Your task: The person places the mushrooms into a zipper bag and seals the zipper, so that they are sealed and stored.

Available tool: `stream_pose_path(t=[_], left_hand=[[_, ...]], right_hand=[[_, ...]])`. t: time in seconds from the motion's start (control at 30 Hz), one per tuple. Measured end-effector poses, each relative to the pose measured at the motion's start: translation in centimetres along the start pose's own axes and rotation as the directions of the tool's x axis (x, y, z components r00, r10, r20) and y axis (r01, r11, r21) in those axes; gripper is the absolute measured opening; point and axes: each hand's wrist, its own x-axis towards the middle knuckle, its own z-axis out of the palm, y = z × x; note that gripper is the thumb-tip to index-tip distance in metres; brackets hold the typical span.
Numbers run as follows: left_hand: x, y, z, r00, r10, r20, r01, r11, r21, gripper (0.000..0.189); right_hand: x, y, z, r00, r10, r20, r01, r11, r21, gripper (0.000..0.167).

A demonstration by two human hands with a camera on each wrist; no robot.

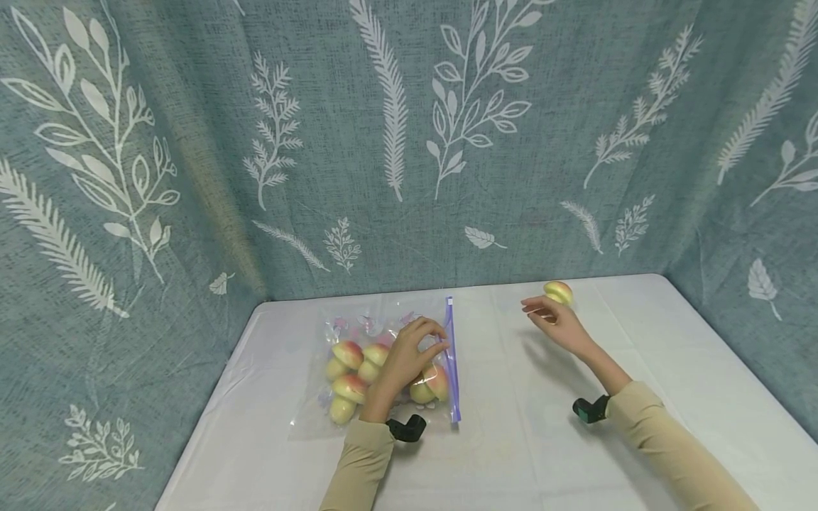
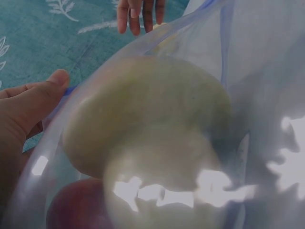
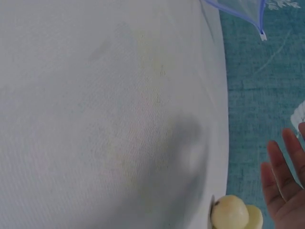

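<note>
A clear zip bag with a purple zip strip lies on the table, with several yellow fruits with a red blush inside. My left hand is over the bag's right part and pinches its mouth near the zip; in the left wrist view the thumb lies by the blue edge. My right hand hovers above the table at the back right, fingers loosely extended and holding nothing. Just behind it sits another yellow-red fruit, seen as two rounded pale yellow parts in the right wrist view.
A white cloth covers the table. Blue-green curtains with white leaf prints stand behind it and on both sides. Each wrist carries a small black camera.
</note>
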Motion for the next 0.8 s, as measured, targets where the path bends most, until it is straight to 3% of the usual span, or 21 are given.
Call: stream_pose_path(t=[0.33, 0.6, 0.8], left_hand=[[0.1, 0.1, -0.1, 1.000, -0.003, -0.007, 0.003, 1.000, -0.017, 0.012], [0.2, 0.2, -0.1, 0.999, 0.024, -0.046, -0.024, 1.000, -0.006, 0.012], [0.2, 0.3, -0.1, 0.997, 0.042, -0.070, -0.043, 0.999, -0.008, 0.012]], right_hand=[[0.0, 0.5, -0.6, 0.996, -0.026, -0.080, 0.021, 0.998, -0.065, 0.027], [0.6, 4.7, -0.7, 0.986, -0.039, -0.161, 0.028, 0.997, -0.071, 0.029], [0.6, 5.8, -1.1, 0.974, -0.050, -0.222, 0.031, 0.996, -0.088, 0.029]])
